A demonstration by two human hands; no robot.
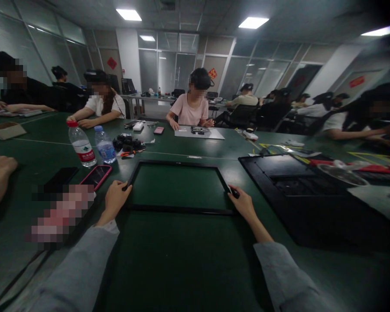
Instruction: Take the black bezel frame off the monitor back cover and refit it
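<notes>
Grey sleeves led to the left hand (115, 198), clamped on the frame's (182, 210) near-left corner, and the right hand (243, 203), gripping its near-right. It lay flat on the table (182, 264). A pink phone (96, 175) lay just left, bottles (82, 149) beyond, a black panel (299, 199) close right.

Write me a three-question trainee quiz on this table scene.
1. True or false: the left hand and the right hand both grip the black frame.
2. What colour is the cap on the leftmost water bottle? A) blue B) red C) green
3. Fill in: the pink-cased phone lies to the ____ of the frame.
Key: 1 true; 2 B; 3 left.
</notes>
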